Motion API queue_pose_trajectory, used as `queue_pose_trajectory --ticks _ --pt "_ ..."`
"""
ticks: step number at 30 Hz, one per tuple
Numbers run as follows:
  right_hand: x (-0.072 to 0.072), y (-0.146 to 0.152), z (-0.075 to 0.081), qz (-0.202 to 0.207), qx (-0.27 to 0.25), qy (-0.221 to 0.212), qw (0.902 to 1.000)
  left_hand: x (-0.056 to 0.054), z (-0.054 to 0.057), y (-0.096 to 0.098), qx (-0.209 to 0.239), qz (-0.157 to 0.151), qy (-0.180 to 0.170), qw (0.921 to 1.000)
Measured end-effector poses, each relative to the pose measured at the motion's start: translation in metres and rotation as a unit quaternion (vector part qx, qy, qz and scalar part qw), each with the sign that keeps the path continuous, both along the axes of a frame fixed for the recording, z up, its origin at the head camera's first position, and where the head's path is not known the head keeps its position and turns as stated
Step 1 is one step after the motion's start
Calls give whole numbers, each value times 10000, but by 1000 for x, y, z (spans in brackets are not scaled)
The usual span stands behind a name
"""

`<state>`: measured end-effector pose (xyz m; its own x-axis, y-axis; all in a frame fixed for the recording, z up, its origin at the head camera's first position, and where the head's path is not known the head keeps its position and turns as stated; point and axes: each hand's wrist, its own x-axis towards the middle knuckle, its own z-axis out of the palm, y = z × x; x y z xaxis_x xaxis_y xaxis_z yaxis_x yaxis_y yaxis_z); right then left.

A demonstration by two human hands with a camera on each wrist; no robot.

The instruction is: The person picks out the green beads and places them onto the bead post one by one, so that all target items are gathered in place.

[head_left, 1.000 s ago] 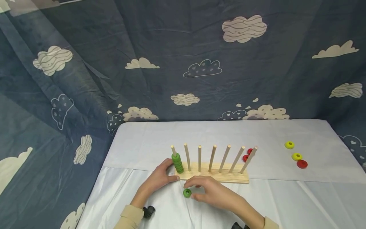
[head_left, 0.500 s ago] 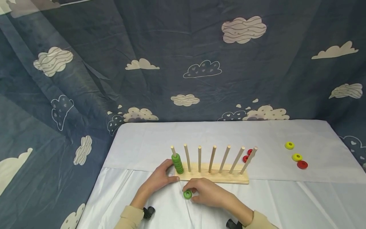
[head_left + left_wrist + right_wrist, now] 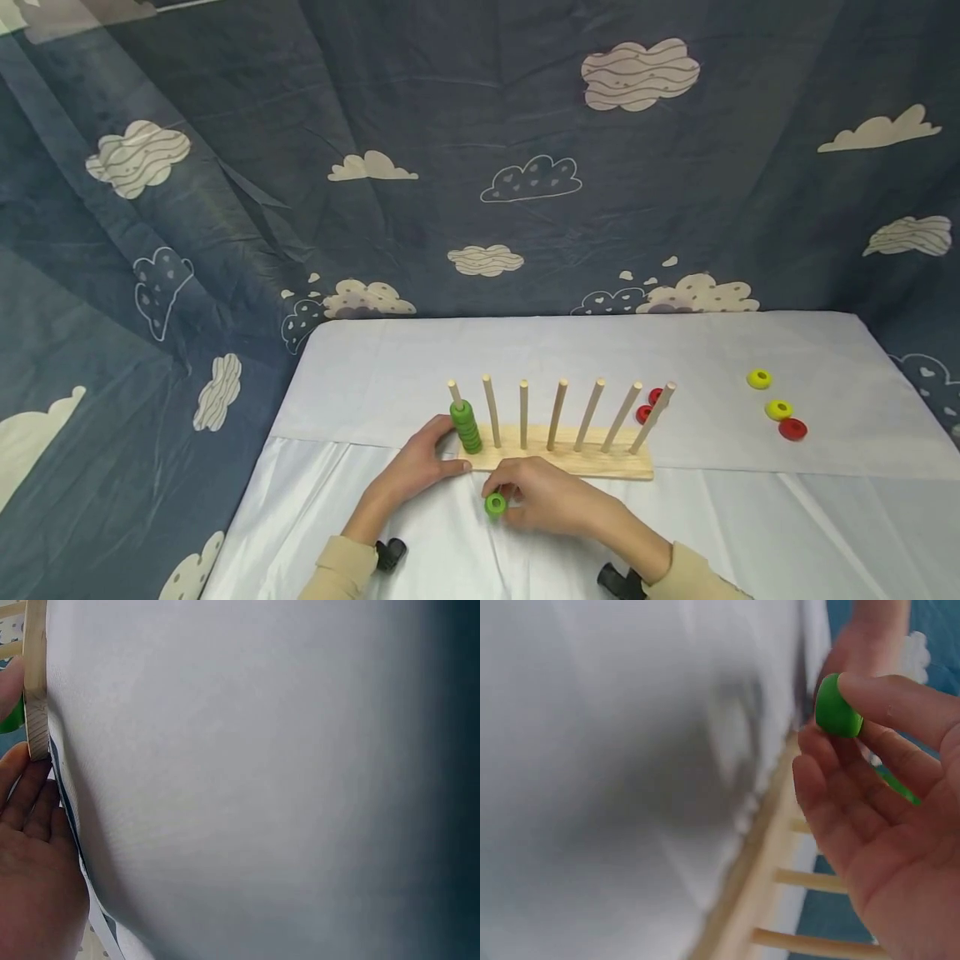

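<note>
A wooden peg stand [image 3: 555, 461] with a row of upright pegs sits on the white cloth. Several green rings [image 3: 466, 427] are stacked on its leftmost peg. My left hand [image 3: 416, 467] grips the stand's left end, thumb along the front edge; the left wrist view has that hand [image 3: 37, 862] at the base's end [image 3: 36, 712]. In front of the stand, my right hand [image 3: 551, 497] pinches one green ring [image 3: 495, 504] between thumb and fingers. The right wrist view shows this green ring [image 3: 836, 706] held at the fingertips, hole hidden.
Two red rings [image 3: 644, 414] lie behind the stand's right end. Farther right are two yellow rings [image 3: 778, 409] and a red disc [image 3: 792, 429]. A dark cloud-patterned curtain [image 3: 450, 225] hangs behind the table and along its left.
My right hand has brought its fingers together around the green ring, which has shifted slightly right and come up off the cloth. My left hand and the stand have kept their places.
</note>
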<state>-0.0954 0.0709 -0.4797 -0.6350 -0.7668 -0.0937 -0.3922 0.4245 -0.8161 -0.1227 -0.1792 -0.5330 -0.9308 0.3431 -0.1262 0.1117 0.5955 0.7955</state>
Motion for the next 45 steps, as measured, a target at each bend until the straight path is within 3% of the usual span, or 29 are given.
queue_pose_trajectory --ticks 4,14,21,31,37,45 --pt "-5 5 16 10 -309 26 9995 -1 -1 -1 40 -19 -9 10000" --pt "-11 13 64 -157 -827 604 9946 -2 0 -2 -13 -12 16 10000" --pt "-15 14 96 -301 -1522 1424 9776 -3 2 -1 -38 -1 7 10000" --pt "-15 7 123 -364 -1987 2061 9575 -2 4 -1 2 13 -86 10000" --pt "-20 3 141 -455 -1966 2359 9506 -2 1 -1 -28 5 -79 10000" --pt "-35 -7 155 -194 -1951 2585 9459 -2 2 -1 14 -38 -66 10000"
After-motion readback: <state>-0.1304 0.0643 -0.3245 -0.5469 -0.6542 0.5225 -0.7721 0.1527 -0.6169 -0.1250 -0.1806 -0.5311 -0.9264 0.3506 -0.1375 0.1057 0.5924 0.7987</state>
